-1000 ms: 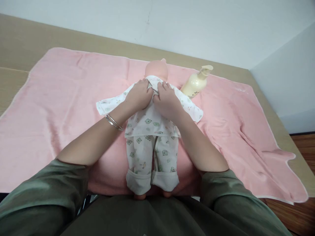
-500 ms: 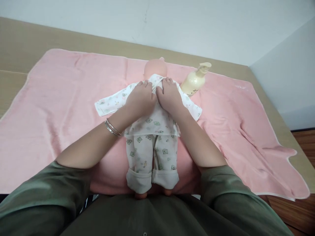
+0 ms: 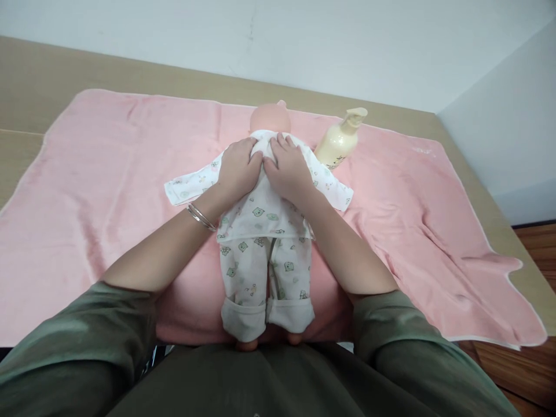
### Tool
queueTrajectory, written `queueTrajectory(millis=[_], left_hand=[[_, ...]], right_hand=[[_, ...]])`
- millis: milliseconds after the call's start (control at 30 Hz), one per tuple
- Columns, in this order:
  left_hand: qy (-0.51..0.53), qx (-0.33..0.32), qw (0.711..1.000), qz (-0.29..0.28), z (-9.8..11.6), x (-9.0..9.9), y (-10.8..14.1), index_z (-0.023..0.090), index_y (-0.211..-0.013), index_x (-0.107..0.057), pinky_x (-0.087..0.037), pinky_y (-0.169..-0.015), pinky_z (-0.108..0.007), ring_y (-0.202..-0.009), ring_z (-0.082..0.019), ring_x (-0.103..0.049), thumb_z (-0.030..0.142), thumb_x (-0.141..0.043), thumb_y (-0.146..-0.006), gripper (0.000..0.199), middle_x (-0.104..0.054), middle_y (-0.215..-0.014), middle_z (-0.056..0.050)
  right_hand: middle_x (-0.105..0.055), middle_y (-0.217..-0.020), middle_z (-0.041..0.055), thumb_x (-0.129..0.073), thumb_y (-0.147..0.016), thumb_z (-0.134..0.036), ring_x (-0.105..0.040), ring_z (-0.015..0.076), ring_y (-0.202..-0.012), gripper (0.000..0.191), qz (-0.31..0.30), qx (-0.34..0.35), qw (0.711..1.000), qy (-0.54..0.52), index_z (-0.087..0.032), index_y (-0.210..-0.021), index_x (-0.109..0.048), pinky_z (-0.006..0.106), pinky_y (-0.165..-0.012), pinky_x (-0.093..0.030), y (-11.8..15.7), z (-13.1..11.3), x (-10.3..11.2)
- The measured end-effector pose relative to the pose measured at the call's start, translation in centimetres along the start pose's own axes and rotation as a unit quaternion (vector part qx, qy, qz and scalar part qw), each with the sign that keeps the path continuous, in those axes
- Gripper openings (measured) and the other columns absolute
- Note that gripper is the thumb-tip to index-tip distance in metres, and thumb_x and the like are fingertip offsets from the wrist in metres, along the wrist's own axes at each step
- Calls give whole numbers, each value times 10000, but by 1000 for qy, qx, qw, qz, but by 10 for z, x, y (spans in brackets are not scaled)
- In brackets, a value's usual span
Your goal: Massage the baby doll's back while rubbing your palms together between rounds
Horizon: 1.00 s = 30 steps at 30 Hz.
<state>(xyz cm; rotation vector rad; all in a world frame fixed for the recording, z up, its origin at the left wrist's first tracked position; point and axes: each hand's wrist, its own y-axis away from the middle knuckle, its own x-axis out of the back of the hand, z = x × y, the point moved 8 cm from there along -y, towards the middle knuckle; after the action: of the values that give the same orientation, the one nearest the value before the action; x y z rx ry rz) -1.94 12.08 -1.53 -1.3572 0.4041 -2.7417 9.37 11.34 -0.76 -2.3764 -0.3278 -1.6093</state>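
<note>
A baby doll (image 3: pixel 270 117) lies stretched out with its feet toward me. It wears a white printed shirt (image 3: pixel 263 217) and matching trousers (image 3: pixel 247 272) with turned-up cuffs. My left hand (image 3: pixel 238 168) rests on the left part of the shirt's upper body, fingers extended. On the right part lies my right hand (image 3: pixel 289 168), flat with fingers a little spread, just below the neckline. Both thumbs point toward the middle, a small gap between them. The sleeves spread out to both sides, and no doll hands show at their ends.
A pale yellow pump bottle (image 3: pixel 339 142) stands beside the doll's right-hand shoulder in view. Under everything is a pink blanket (image 3: pixel 121 174), wrinkled on the right, over a wooden table (image 3: pixel 26 75). A white wall (image 3: pixel 304 46) rises behind.
The shirt cloth bunched near the neck now lies smoother. My hands have shifted slightly, with a wider gap between them, and the right fingers are more spread. The view has moved a little.
</note>
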Motion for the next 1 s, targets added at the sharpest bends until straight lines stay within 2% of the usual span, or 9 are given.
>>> queueTrajectory(millis=[100,167,267,367,467,600,833,900,1000], left_hand=[[10,-11,1000,4,2,-1,0,186,-1254,-684,-472,-1215,-481,-1307,-310,-634,274,-389,-940,440,-724,-1367,-152],[20,-4,1000,1,1,3,-2,187,-1242,-700,-477,-1220,-492,-1317,-315,-637,285,-409,-938,432,-729,-1376,-139],[52,38,998,-5,-9,16,-6,195,-1203,-726,-528,-1184,-473,-1296,-302,-668,273,-475,-928,381,-743,-1368,-109],[86,100,991,16,-25,40,-12,162,-1298,-707,-518,-1228,-451,-1335,-258,-655,238,-526,-930,417,-700,-1470,-95],[95,116,987,52,-30,66,-14,116,-1366,-682,-488,-1271,-464,-1337,-235,-643,214,-550,-941,456,-691,-1494,-88],[120,125,982,77,-21,89,-7,132,-1347,-716,-545,-1224,-498,-1264,-272,-686,209,-567,-948,433,-737,-1429,-62],[151,128,976,88,-5,103,4,159,-1320,-744,-554,-1216,-532,-1228,-286,-692,213,-595,-957,396,-744,-1417,-41],[150,128,976,92,-4,104,4,161,-1324,-747,-560,-1210,-513,-1230,-277,-696,209,-603,-963,391,-750,-1407,-37],[151,129,976,93,-4,106,4,168,-1318,-749,-562,-1206,-501,-1226,-270,-700,210,-610,-965,381,-756,-1396,-31]], right_hand=[[-258,-1791,188,-383,-1056,-291,-201,361,-1694,656,1,-21,999,-26,-45,-1663,-358,622,-1391,-188,-8,17,3],[-244,-1793,197,-401,-1060,-316,-163,373,-1702,665,-1,-27,999,-34,-50,-1667,-346,636,-1386,-189,-4,17,12],[-222,-1811,138,-403,-1062,-322,-118,348,-1713,668,24,-2,999,-45,-107,-1687,-306,613,-1390,-209,11,1,35],[-203,-1820,79,-359,-1073,-307,-96,305,-1720,642,56,33,997,-45,-167,-1696,-285,572,-1402,-208,22,-15,49],[-199,-1818,101,-400,-1058,-311,-80,331,-1720,646,36,29,999,-23,-158,-1680,-318,602,-1402,-178,19,-17,31],[-218,-1805,164,-438,-1026,-288,-126,362,-1710,654,12,13,1000,24,-104,-1649,-364,655,-1393,-105,12,-15,2],[-260,-1798,66,-398,-1007,-241,-96,323,-1718,627,84,35,996,9,-210,-1633,-407,674,-1391,-61,19,-24,17],[-286,-1790,77,-405,-1013,-254,-116,339,-1714,607,87,32,996,6,-216,-1618,-432,709,-1376,-65,16,-20,13],[-257,-1797,141,-403,-1035,-309,-148,384,-1701,607,50,11,999,-3,-167,-1625,-414,757,-1346,-100,12,-11,3]])
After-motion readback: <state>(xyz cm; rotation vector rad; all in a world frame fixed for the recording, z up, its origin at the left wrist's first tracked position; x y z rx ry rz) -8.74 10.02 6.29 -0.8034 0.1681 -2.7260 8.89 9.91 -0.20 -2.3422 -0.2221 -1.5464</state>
